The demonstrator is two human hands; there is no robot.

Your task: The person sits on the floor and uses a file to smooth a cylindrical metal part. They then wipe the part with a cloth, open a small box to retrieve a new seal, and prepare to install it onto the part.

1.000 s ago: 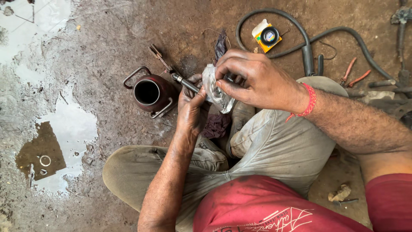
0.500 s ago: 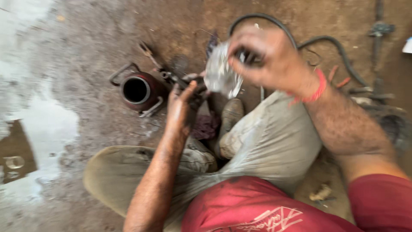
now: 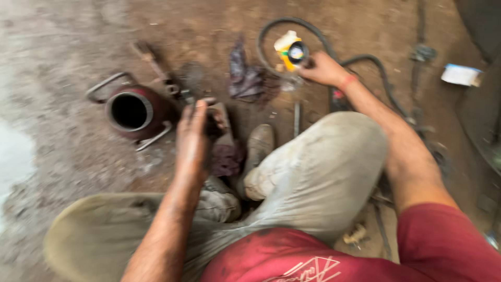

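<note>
My left hand (image 3: 194, 137) is raised over my bent knee, its fingers curled around a small dark metal part (image 3: 213, 124). It hovers just right of a round reddish metal housing (image 3: 151, 122) with a dark bore and wire handles. My right hand (image 3: 322, 69) is stretched far out to a small yellow and white container (image 3: 290, 49) with a dark round top, fingertips touching its side. A pale crumpled plastic bag (image 3: 288, 83) seems to lie just below that container. Motion blur hides what the right fingers grip.
A black hose (image 3: 365, 60) loops across the dirt floor behind the container. A dark purple rag (image 3: 245, 78) lies between the housing and the hose. A worn shoe (image 3: 259, 146), a thin rod (image 3: 296, 119) and a white and blue box (image 3: 461, 74) are also on the ground.
My right hand has left the left hand and swung out to the yellow container, taking the plastic bag away. The left hand stays near the housing with the dark part.
</note>
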